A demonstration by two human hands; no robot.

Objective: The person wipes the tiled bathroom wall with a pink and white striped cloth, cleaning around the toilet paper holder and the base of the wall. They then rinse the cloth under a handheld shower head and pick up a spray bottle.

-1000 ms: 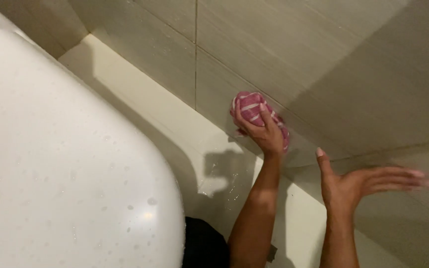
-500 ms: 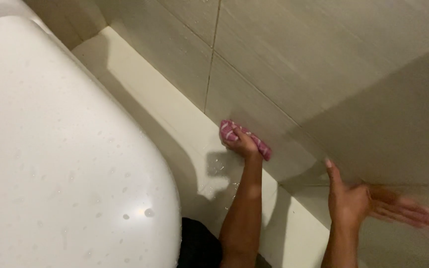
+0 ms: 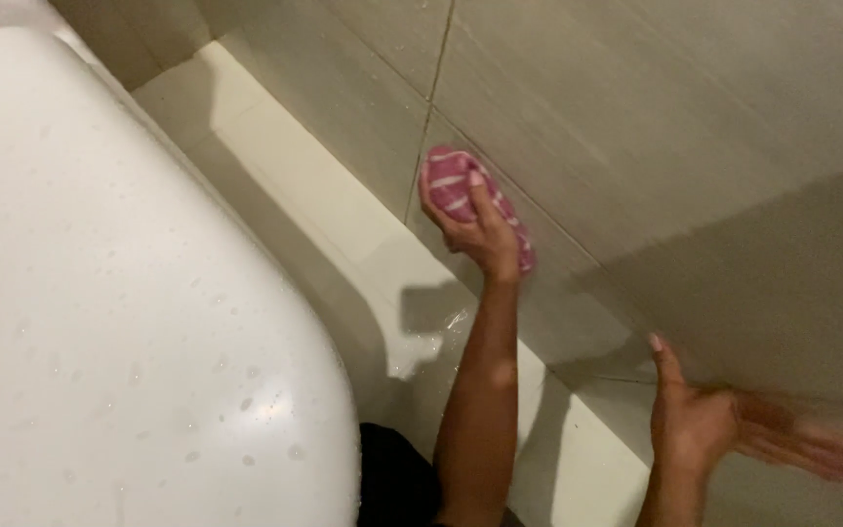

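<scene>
Head view, looking down along a tiled wall [image 3: 636, 117]. Left hand [image 3: 475, 229] clenched around a pink striped cloth [image 3: 461, 190], pressing it flat against the tile right beside a grout line [image 3: 431, 107]. Cloth bunched, long axis slanting from upper left to lower right, partly covered by the fingers, lower end poking out past the wrist. Right hand [image 3: 709, 425] empty and spread open, thumb up, fingers blurred, well apart from the cloth, lower and to the right, near the wall but contact not clear enough to tell. Left hand plainly the nearer one, already on the cloth. Below the cloth, a pale ledge [image 3: 295, 185] running diagonally along the foot of the wall, with a wet patch [image 3: 421, 351] just beside the left forearm. Rounded white tub rim [image 3: 129, 322] filling the left side, speckled with droplets. Open tile above and to the right of the cloth; little room downward before the ledge edge.
</scene>
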